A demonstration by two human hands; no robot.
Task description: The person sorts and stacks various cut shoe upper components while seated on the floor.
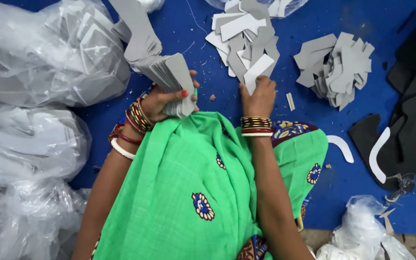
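Item: grey cut pieces, sorted by hand on a blue mat.

Your left hand: fingers curled tight around a thick stack of grey pieces, thumb pressed across its lower end; the stack fans up and to the left.

Your right hand: closed in a pinch on a single light grey piece at the near edge of the middle heap.

Second grey heap: right of the middle one, apart from both hands.

Green cloth: drapes your lap below both wrists.

Clear plastic bags: filled, stacked along the left.

Black pieces: at the right edge, with two white curved strips near them.
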